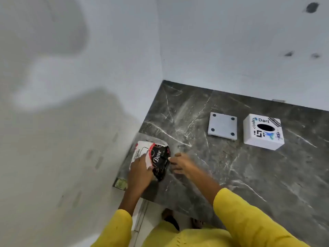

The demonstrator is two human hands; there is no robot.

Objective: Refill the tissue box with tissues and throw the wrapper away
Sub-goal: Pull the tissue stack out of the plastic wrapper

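A black, white and red tissue pack (pixel 156 157) marked "Dove" lies at the near left corner of the dark marble counter (pixel 231 166). My left hand (pixel 140 171) presses on its left side and grips it. My right hand (pixel 179 164) pinches the pack's right edge with thumb and fingertips. The white tissue box (pixel 263 131), covered in stickers, stands far right with its dark oval slot facing up. Its white square base plate (pixel 222 128), with dark round pads at the corners, lies flat just to the left of the box, apart from it.
White walls meet at the counter's back left corner. The counter's near edge runs under my forearms, with floor and my feet (pixel 178 221) below. A small greenish label (pixel 121 183) sits on the counter's near left corner. My sleeves are yellow.
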